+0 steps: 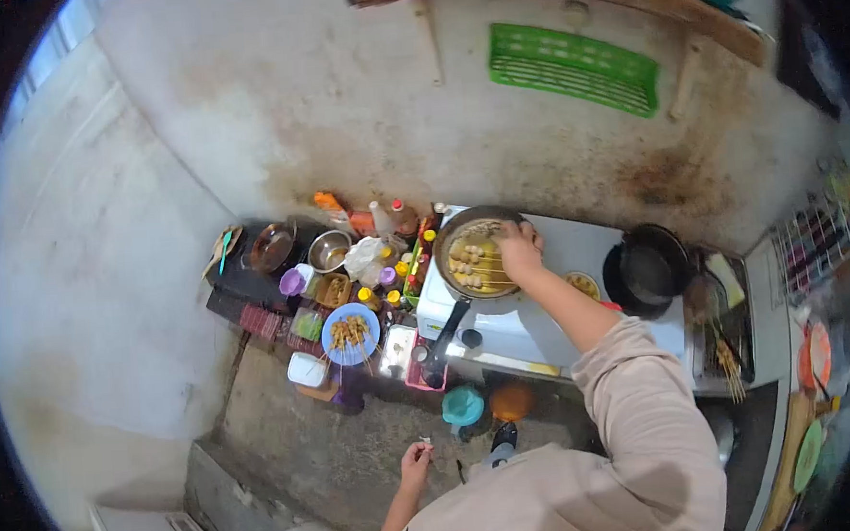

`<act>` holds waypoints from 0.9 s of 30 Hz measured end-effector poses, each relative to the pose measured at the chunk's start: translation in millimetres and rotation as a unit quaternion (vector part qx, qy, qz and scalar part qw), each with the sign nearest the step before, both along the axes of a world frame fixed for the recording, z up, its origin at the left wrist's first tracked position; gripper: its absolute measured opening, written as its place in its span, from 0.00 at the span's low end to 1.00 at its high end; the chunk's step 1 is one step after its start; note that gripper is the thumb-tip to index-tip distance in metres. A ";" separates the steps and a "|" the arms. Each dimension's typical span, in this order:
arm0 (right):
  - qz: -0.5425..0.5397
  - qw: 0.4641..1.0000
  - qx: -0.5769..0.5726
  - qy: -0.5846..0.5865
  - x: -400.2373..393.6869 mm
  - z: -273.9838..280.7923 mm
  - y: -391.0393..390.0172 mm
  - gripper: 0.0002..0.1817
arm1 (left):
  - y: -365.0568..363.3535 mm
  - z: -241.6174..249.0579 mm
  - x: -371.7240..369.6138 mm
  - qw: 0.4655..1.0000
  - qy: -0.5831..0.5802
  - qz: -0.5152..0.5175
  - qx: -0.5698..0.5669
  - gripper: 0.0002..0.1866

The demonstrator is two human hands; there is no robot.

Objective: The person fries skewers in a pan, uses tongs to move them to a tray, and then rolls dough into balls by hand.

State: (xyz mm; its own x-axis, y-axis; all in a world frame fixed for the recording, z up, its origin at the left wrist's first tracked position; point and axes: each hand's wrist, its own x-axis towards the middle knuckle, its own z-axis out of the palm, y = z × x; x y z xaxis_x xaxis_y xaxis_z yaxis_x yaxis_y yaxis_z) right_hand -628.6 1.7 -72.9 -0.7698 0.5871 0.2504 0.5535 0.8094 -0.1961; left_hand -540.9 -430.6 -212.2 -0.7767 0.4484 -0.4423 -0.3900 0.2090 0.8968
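A frying pan [482, 226] with yellow liquid stands on the white stove [578, 251]. Several skewers with pale pieces [469, 263] lie in it, their sticks toward the right. My right hand [520, 248] is over the pan's right edge, fingers bent down around something too small to make out. Lower in the view, my left hand [417, 460] is held over the floor with its fingers pinched on a small whitish thing [426, 440]. A blue plate [334, 356] of browned skewers [350, 333] is up and left of that hand.
Bottles [404, 217], a metal bowl [329, 251] and small containers crowd the left counter. A black pan [646, 268] sits at the stove's right. The pan's black handle [448, 328] juts over the stove's front. A teal container [463, 407] is below it.
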 end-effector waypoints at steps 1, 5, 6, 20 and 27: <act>0.039 0.999 0.002 0.036 19.5 18.7 -4.7 0.09 | 4.3 1.9 -1.3 1.000 0.002 -0.005 0.009 0.02; 0.140 0.978 0.047 0.149 124.1 63.1 -3.2 0.07 | 40.1 5.1 0.1 0.996 0.022 -0.080 0.025 0.03; 0.150 0.972 0.072 0.167 158.5 70.1 3.8 0.05 | 52.7 -3.0 -1.5 0.993 0.041 -0.110 0.028 0.02; -0.601 0.731 0.268 0.178 779.7 132.9 -9.5 0.10 | 345.1 54.0 192.1 0.808 0.058 -0.529 0.253 0.04; -0.800 0.599 -0.023 0.038 923.1 57.8 -58.8 0.11 | 409.8 100.2 307.4 0.767 0.078 -0.599 0.218 0.05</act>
State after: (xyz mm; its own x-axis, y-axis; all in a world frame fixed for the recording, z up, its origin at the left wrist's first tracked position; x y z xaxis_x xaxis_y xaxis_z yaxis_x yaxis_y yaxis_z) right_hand 294.5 -57.1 -15.1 0.7987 0.5663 0.2035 0.6018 -0.7511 -0.2715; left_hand -233.5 -20.9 -112.0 0.2793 0.9601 0.0089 -0.0328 0.0003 0.9995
